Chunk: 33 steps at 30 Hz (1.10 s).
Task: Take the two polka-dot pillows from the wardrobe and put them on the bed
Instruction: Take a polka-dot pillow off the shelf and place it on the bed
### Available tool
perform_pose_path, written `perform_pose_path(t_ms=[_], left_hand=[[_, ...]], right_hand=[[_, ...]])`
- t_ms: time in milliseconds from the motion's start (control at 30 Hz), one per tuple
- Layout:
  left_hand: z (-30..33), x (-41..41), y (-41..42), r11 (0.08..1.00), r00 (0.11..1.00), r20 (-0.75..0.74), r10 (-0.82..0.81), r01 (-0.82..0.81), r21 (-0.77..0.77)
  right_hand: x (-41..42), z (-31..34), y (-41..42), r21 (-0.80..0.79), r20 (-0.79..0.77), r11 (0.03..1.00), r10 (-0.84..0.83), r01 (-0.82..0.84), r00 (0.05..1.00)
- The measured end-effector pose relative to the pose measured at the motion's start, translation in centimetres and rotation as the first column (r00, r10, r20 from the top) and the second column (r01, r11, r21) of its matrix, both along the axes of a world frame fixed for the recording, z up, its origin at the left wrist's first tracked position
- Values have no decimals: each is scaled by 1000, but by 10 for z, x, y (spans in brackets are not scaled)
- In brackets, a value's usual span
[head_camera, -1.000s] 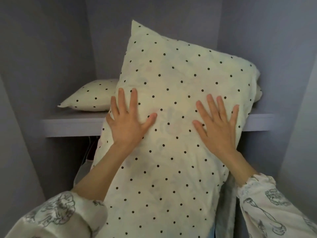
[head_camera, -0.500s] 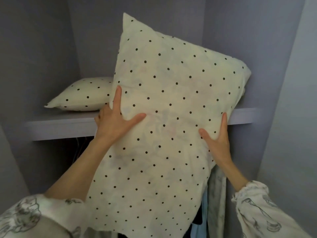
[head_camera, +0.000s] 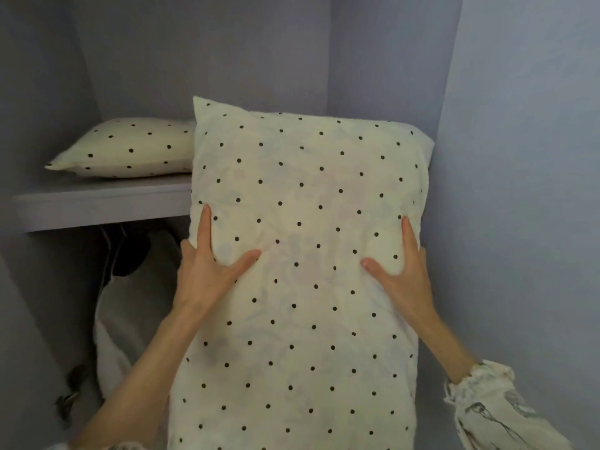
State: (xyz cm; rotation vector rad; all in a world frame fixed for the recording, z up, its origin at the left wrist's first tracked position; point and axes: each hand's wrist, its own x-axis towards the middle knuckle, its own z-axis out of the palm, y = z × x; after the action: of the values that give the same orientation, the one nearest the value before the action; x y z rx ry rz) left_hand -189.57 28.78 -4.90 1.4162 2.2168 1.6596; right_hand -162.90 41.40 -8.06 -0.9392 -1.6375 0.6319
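While pillow-laden, grey wardrobe shelf (head_camera: 100, 203), walls.

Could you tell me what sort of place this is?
Most likely the inside of a wardrobe: a shelf carrying a polka-dot pillow, hanging clothes below, and plain walls close on both sides.

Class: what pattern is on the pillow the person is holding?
Small dark dots on cream fabric, covering the held pillow; the head view shows it.
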Motion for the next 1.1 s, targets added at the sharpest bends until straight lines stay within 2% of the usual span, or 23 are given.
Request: perform_pose_path(t_ms=[100, 333, 633, 733, 833, 1100], left_hand=[[-22, 34, -22, 998, 997, 49, -60, 62, -26], [-77, 124, -84, 973, 980, 110, -167, 182, -141], [-148, 213, -152, 874, 933, 146, -329, 359, -328], [-175, 244, -159, 792, 890, 179, -420, 455, -407], [-196, 279, -165, 689, 829, 212, -517, 550, -473], [-220, 369, -168, 407, 579, 264, -771, 767, -495]], right_hand=[[45, -12, -39, -16, 77, 999, -36, 37, 996], [145, -61, -145, -139, 105, 980, -127, 141, 986], [239, -130, -284, -318, 156, 883, -310, 345, 938], [267, -155, -327, -361, 202, 804, -428, 474, 881], [291, -172, -370, -395, 267, 680, -558, 617, 786], [336, -192, -469, -387, 332, 382, -791, 839, 514]])
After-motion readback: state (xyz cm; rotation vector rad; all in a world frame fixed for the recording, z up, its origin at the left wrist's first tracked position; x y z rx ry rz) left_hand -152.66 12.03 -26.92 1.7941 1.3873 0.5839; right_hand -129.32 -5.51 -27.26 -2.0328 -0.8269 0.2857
